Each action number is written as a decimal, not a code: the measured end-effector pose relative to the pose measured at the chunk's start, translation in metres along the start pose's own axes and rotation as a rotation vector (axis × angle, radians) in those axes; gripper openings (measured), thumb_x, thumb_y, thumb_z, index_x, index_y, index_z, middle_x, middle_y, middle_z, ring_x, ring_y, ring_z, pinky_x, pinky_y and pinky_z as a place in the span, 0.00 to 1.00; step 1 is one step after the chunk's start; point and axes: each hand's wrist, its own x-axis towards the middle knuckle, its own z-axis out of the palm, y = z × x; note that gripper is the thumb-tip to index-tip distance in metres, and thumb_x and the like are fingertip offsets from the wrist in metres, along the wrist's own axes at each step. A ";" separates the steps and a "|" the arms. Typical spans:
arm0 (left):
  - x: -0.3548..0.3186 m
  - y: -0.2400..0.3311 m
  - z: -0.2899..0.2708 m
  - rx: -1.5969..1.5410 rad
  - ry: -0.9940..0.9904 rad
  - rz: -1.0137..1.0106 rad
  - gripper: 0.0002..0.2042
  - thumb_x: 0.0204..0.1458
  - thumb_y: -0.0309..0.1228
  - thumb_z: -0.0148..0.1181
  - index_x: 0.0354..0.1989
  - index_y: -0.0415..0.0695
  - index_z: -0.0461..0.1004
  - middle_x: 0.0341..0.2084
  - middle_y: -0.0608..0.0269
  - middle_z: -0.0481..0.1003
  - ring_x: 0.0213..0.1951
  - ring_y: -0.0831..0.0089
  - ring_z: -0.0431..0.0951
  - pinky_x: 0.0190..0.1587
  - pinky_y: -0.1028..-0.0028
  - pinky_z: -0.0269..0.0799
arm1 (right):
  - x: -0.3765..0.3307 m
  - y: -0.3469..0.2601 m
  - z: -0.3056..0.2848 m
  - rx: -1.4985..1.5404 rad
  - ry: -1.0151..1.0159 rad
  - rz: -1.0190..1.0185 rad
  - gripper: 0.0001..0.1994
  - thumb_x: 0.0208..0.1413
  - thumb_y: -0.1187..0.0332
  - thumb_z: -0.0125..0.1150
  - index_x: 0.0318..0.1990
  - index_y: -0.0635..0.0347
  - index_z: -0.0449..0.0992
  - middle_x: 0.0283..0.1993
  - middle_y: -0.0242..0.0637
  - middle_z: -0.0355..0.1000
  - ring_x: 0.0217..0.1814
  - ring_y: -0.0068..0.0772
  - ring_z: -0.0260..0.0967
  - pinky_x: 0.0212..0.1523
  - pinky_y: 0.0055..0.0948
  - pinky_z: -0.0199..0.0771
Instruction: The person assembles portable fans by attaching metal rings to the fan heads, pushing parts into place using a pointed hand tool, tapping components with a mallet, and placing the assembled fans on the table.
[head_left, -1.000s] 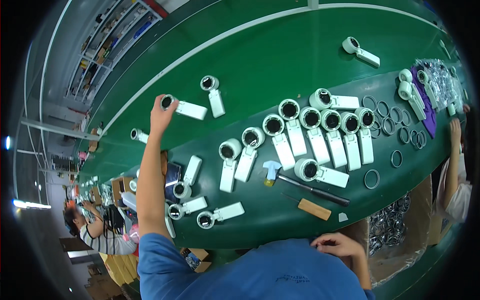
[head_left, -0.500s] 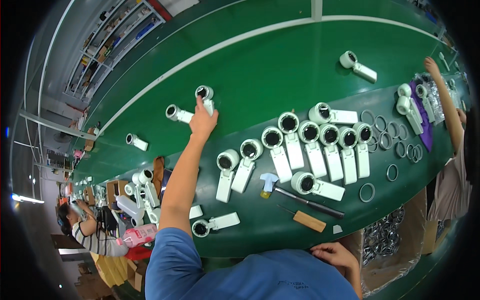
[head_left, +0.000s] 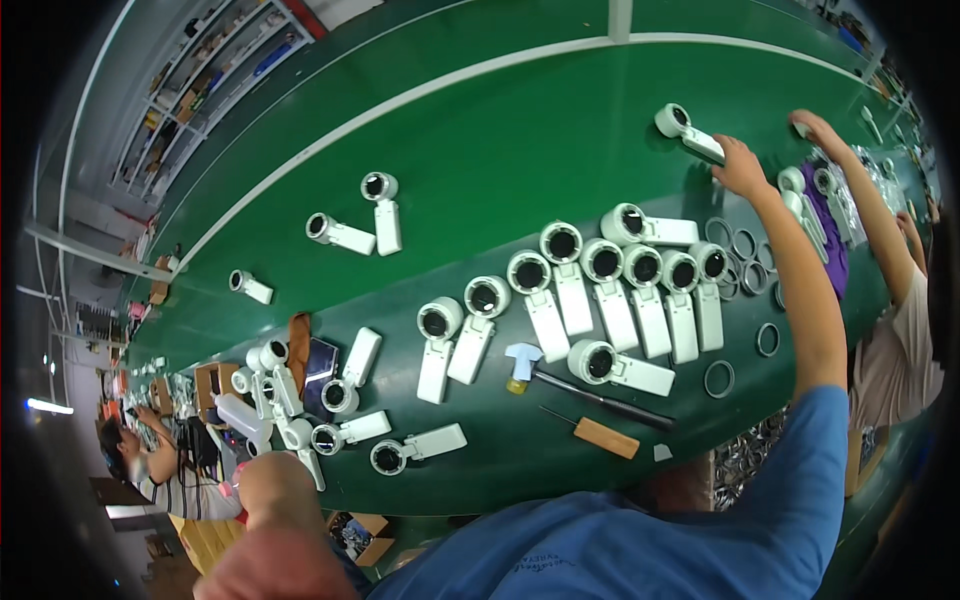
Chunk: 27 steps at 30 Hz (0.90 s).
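Observation:
At the far right, my right hand [head_left: 741, 167] reaches across the table, its fingers closed on the handle end of a white handheld fan [head_left: 672, 121] with a round head. My left hand [head_left: 275, 560] is at the lower left, near the table's front edge; motion blur hides its fingers. Two more fans lie far left of centre, an upright one [head_left: 386, 225] and a slanted one [head_left: 340, 233]. Several similar fans [head_left: 618, 315] stand close together mid-table, round dark-centred heads pointing away from me. Others, including one fan [head_left: 432, 442], lie nearer on the left.
A hammer [head_left: 600, 396] and a wooden-handled awl [head_left: 607, 438] lie near the front. Loose metal rings [head_left: 719, 379] are on the right. A co-worker's hand [head_left: 818, 133] reaches in beside a purple cloth [head_left: 828, 240]. Piled fans [head_left: 282, 385] sit at the left.
My left hand has left the upright fan and drawn back to the lower left. My right hand has gone from the front edge to the far-right fan. The view has shifted slightly.

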 end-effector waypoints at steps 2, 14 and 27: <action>0.013 0.010 0.001 0.015 -0.011 0.052 0.12 0.60 0.29 0.51 0.51 0.44 0.67 0.26 0.72 0.72 0.21 0.84 0.70 0.28 0.80 0.63 | 0.050 -0.009 0.041 0.002 -0.080 0.020 0.28 0.50 0.69 0.62 0.62 0.60 0.68 0.62 0.51 0.69 0.62 0.55 0.69 0.63 0.47 0.69; -0.049 0.041 -0.021 -0.101 -0.551 -0.398 0.08 0.42 0.33 0.68 0.32 0.47 0.82 0.18 0.65 0.75 0.16 0.71 0.71 0.21 0.73 0.65 | -0.039 -0.165 -0.041 2.026 -0.584 0.296 0.18 0.51 0.65 0.55 0.48 0.63 0.71 0.30 0.35 0.69 0.21 0.27 0.61 0.20 0.28 0.64; -0.157 0.143 0.044 -0.423 0.161 -1.553 0.21 0.60 0.31 0.59 0.60 0.39 0.69 0.42 0.60 0.79 0.39 0.71 0.79 0.43 0.72 0.75 | -0.263 -0.351 -0.128 2.465 -1.139 -0.304 0.22 0.67 0.48 0.51 0.48 0.61 0.69 0.28 0.40 0.71 0.20 0.30 0.68 0.19 0.28 0.69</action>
